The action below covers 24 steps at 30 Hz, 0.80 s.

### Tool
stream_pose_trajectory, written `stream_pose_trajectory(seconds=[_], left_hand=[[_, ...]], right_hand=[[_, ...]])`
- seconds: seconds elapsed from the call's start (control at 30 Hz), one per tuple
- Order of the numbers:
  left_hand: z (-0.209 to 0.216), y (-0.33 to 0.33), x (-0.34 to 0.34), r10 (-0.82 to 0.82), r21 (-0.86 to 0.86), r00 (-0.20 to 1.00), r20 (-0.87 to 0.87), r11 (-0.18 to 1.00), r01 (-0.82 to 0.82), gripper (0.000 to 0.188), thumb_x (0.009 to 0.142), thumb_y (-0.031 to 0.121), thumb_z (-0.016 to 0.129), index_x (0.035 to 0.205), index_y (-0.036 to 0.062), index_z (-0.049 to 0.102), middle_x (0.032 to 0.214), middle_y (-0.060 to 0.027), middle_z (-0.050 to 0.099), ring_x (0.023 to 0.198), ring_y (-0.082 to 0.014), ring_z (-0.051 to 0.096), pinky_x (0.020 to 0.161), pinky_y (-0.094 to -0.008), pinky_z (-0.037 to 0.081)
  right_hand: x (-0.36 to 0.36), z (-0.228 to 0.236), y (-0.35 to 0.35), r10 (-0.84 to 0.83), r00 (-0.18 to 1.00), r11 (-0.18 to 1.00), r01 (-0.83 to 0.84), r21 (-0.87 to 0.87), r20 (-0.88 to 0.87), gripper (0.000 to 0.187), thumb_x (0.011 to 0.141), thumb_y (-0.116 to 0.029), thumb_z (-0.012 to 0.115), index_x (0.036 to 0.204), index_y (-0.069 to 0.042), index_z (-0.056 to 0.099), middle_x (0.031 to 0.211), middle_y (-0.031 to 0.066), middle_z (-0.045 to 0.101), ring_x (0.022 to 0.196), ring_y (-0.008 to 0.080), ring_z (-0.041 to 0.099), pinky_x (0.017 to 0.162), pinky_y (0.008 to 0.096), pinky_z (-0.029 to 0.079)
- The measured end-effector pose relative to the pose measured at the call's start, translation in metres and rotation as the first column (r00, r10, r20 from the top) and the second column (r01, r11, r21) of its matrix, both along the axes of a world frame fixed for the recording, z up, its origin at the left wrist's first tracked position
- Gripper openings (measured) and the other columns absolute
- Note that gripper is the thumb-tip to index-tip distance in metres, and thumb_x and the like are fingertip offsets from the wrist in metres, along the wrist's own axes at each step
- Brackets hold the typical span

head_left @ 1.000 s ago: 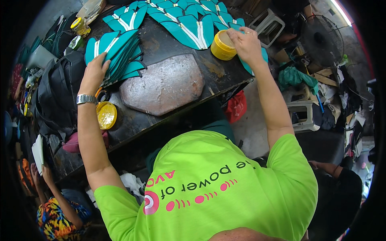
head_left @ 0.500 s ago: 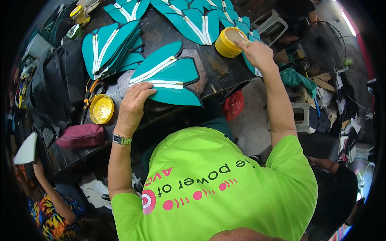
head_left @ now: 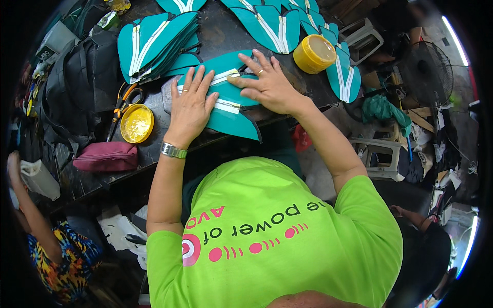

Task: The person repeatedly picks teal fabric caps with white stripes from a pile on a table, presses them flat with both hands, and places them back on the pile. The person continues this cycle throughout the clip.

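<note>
A teal fabric panel (head_left: 235,126) with dark edging and two white strips (head_left: 226,106) lies at the table's near edge, over a greyish slab that is mostly covered. My left hand (head_left: 189,107) rests flat on the panel's left part, fingers stretched out across the strips' left ends. Spread fingers of my right hand (head_left: 272,88) touch the panel's right part; thumb and forefinger are by the upper strip's end, and whether they pinch anything is hard to see. Just beyond that hand stands an open yellow tub (head_left: 314,54) with a pale paste inside.
A stack of similar teal panels (head_left: 156,43) is at the left, with more panels (head_left: 272,31) behind. Orange-handled scissors (head_left: 123,101), a yellow lid (head_left: 137,123) and a maroon pouch (head_left: 106,157) lie left of my arm. Beyond the table's right side stands a fan (head_left: 426,72).
My right hand has left the yellow tub and come onto the teal panel. The left hand has moved further onto the panel, its fingers now stretched. The whole view has shifted slightly.
</note>
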State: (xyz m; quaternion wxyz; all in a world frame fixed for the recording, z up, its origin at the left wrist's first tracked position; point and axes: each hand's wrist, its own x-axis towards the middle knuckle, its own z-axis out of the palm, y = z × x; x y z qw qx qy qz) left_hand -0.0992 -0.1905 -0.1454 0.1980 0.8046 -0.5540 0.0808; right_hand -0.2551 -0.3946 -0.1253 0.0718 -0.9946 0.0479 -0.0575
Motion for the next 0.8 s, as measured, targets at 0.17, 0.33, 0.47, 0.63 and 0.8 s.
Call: stream_pose_trajectory(seconds=[0.17, 0.33, 0.47, 0.63, 0.8], left_hand=[[-0.006, 0.006, 0.008, -0.056, -0.002, 0.998, -0.008, 0.998, 0.056, 0.053, 0.102, 0.035, 0.053, 0.150, 0.0163, 0.046, 0.159, -0.0078, 0.040, 0.150, -0.0280, 0.031, 0.120, -0.0554, 0.019], [-0.005, 0.006, 0.005, -0.035, 0.030, 0.999, 0.000, 0.999, 0.035, 0.052, 0.102, 0.035, 0.052, 0.150, 0.0162, 0.046, 0.159, -0.0071, 0.040, 0.150, -0.0276, 0.031, 0.120, -0.0548, 0.019], [-0.005, 0.005, 0.005, -0.023, 0.029, 1.000, -0.001, 0.999, 0.023, 0.051, 0.103, 0.034, 0.051, 0.150, 0.0165, 0.046, 0.159, -0.0068, 0.040, 0.150, -0.0272, 0.031, 0.120, -0.0546, 0.020], [-0.003, 0.007, 0.005, -0.048, 0.015, 0.999, 0.012, 0.999, 0.048, 0.051, 0.101, 0.034, 0.053, 0.148, 0.0162, 0.048, 0.157, -0.0066, 0.043, 0.148, -0.0265, 0.034, 0.119, -0.0524, 0.021], [0.001, 0.021, -0.001, -0.094, 0.016, 0.995, -0.025, 0.995, 0.095, 0.051, 0.100, 0.035, 0.055, 0.147, 0.0169, 0.050, 0.156, -0.0059, 0.045, 0.146, -0.0257, 0.036, 0.119, -0.0514, 0.022]], right_hand=[[0.005, -0.010, 0.006, 0.001, 1.000, 0.976, 0.004, -0.217, 0.026, 0.070, 0.095, -0.071, 0.040, 0.157, -0.041, 0.030, 0.169, 0.0062, 0.014, 0.156, 0.0341, 0.004, 0.119, 0.0682, 0.006], [0.006, -0.007, 0.002, 0.012, 0.999, 0.996, -0.015, -0.084, -0.042, 0.071, 0.095, -0.071, 0.041, 0.158, -0.039, 0.031, 0.169, 0.0085, 0.013, 0.156, 0.0355, 0.004, 0.119, 0.0686, 0.006], [-0.008, 0.004, 0.005, 0.162, 0.982, 0.981, -0.171, -0.090, -0.100, 0.066, 0.096, -0.072, 0.039, 0.156, -0.044, 0.032, 0.168, 0.0103, 0.016, 0.156, 0.0367, 0.005, 0.119, 0.0685, 0.004], [-0.024, 0.014, -0.003, 0.361, 0.923, 0.922, -0.333, 0.195, -0.130, 0.046, 0.101, -0.062, 0.038, 0.142, -0.046, 0.055, 0.167, 0.0093, 0.022, 0.155, 0.0381, 0.006, 0.119, 0.0681, 0.004], [-0.004, 0.009, -0.027, -0.075, 0.983, 0.927, 0.007, 0.375, 0.166, 0.052, 0.106, -0.054, 0.032, 0.142, -0.027, 0.059, 0.164, 0.0138, 0.028, 0.154, 0.0383, 0.013, 0.119, 0.0660, 0.006]])
